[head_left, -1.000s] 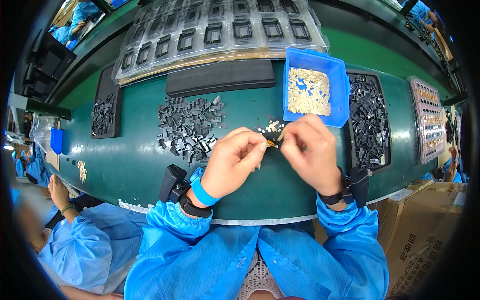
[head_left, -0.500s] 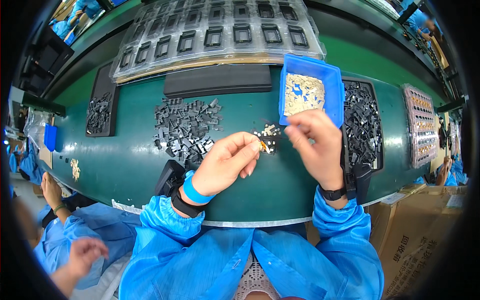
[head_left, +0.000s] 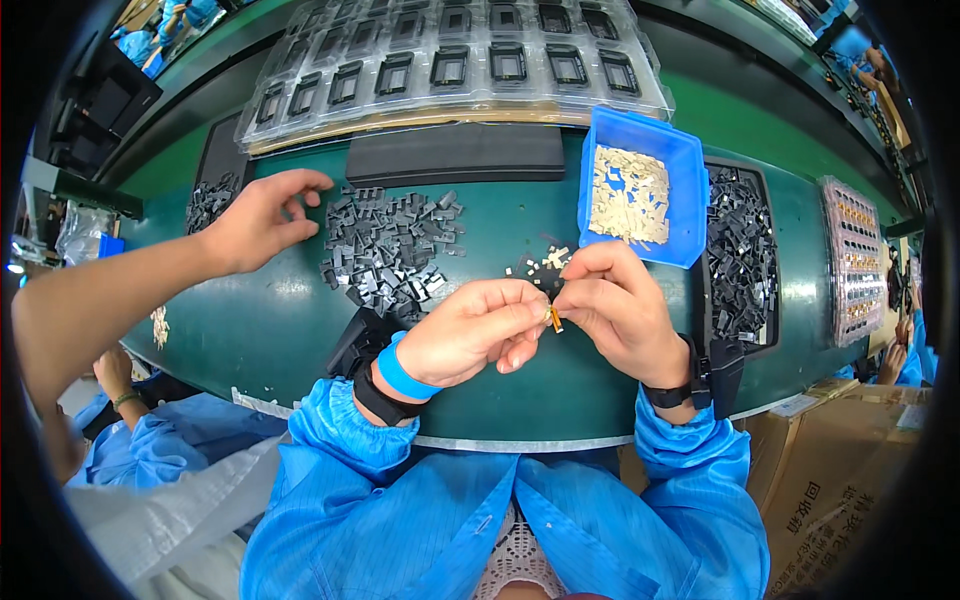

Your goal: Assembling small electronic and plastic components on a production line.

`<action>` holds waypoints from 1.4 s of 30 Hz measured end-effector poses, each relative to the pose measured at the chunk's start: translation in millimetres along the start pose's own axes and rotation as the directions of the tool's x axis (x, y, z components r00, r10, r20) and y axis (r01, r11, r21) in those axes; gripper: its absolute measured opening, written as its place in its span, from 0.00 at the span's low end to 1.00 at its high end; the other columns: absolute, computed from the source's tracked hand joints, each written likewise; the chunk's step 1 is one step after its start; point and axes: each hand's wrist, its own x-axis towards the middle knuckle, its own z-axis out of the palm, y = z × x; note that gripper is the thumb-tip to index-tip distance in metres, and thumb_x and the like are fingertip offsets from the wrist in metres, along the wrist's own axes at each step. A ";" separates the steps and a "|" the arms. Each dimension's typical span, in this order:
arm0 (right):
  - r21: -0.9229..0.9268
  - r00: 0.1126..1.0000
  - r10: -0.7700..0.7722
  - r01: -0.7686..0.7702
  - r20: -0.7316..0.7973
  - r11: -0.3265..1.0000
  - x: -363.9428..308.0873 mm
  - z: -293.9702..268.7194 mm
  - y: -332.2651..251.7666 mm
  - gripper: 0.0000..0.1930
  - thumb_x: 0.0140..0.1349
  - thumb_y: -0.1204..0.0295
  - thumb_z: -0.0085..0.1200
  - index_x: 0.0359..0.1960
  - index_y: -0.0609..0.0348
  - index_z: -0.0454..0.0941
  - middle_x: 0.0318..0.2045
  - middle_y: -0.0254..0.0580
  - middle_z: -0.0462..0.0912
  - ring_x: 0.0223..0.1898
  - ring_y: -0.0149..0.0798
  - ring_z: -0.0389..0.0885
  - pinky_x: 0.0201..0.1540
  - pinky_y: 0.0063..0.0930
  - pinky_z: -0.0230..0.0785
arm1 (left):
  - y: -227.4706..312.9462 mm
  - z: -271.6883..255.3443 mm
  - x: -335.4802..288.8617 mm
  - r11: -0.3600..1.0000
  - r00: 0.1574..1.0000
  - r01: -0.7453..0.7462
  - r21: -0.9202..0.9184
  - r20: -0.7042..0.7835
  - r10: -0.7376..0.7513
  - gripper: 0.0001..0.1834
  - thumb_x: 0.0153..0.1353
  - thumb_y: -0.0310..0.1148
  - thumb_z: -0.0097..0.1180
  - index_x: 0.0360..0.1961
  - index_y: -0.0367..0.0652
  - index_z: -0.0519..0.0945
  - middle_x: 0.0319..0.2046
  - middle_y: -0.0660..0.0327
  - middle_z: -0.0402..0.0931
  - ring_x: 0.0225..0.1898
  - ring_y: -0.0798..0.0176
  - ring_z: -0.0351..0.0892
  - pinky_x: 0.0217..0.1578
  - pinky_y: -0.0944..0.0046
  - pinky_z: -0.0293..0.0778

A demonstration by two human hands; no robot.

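Observation:
My left hand (head_left: 478,332) pinches a small amber-orange strip-like part (head_left: 556,319) between thumb and fingertips. At the same spot the fingertips of my right hand (head_left: 622,305) are closed together against its upper end; whatever they grip is hidden. Just beyond my fingers lies a scatter of small cream pieces (head_left: 553,258) on a dark patch of the green table. A blue bin (head_left: 690,200) of flat cream pieces (head_left: 630,195) stands past my right hand. Left of centre is a loose heap of small dark grey parts (head_left: 390,245), near my left hand.
A co-worker's bare hand (head_left: 262,222) reaches in from the left beside the heap. Clear trays of black frames (head_left: 450,66) sit behind a black box (head_left: 455,155). Right of the bin are a black tray of dark parts (head_left: 740,255) and a clear blister tray (head_left: 853,260).
My right hand has moved down and left from the bin to meet my left hand at the orange part. A co-worker's arm has come in over the left of the table.

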 end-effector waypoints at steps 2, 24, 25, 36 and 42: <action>0.018 1.000 0.013 -0.013 0.015 1.000 -0.7 0.2 0.0 0.08 0.47 0.79 0.60 0.30 0.60 0.75 0.34 0.41 0.70 0.33 0.39 0.74 0.31 0.26 0.69 | -0.3 0.2 0.9 1.000 1.000 0.005 0.006 -0.006 -0.005 0.09 0.64 0.34 0.45 0.32 0.39 0.72 0.21 0.67 0.68 0.19 0.74 0.66 0.19 0.75 0.59; 0.180 0.997 -0.031 0.042 -0.067 0.983 -5.1 8.6 0.3 0.07 0.51 0.81 0.57 0.31 0.59 0.73 0.35 0.43 0.65 0.33 0.38 0.70 0.34 0.26 0.67 | -7.1 7.7 1.8 0.481 0.711 -0.555 0.679 0.088 0.697 0.08 0.48 0.22 0.63 0.32 0.38 0.79 0.33 0.62 0.69 0.28 0.72 0.71 0.29 0.73 0.69; 0.178 0.997 -0.031 0.043 -0.068 0.983 -5.3 8.6 0.4 0.07 0.51 0.80 0.57 0.31 0.59 0.73 0.36 0.43 0.65 0.34 0.38 0.70 0.34 0.26 0.68 | -6.3 8.2 1.3 0.445 0.697 -0.556 0.702 0.102 0.709 0.08 0.48 0.23 0.63 0.31 0.39 0.79 0.33 0.61 0.69 0.27 0.72 0.71 0.28 0.72 0.69; 0.168 0.997 -0.039 0.050 -0.064 0.984 -3.4 11.6 0.6 0.07 0.51 0.80 0.58 0.30 0.59 0.72 0.35 0.43 0.66 0.35 0.40 0.71 0.36 0.27 0.68 | -6.1 8.6 -3.5 0.448 0.697 -0.518 0.729 0.056 0.715 0.07 0.45 0.23 0.65 0.26 0.39 0.79 0.32 0.61 0.70 0.30 0.69 0.70 0.32 0.71 0.68; 0.157 0.993 -0.036 0.053 -0.113 0.986 -4.3 9.3 1.2 0.07 0.51 0.80 0.57 0.30 0.60 0.71 0.34 0.43 0.66 0.34 0.40 0.71 0.37 0.27 0.67 | -3.0 8.7 -0.7 0.311 0.654 -0.540 0.782 0.157 0.740 0.05 0.47 0.22 0.63 0.27 0.39 0.79 0.31 0.61 0.70 0.30 0.69 0.71 0.29 0.71 0.69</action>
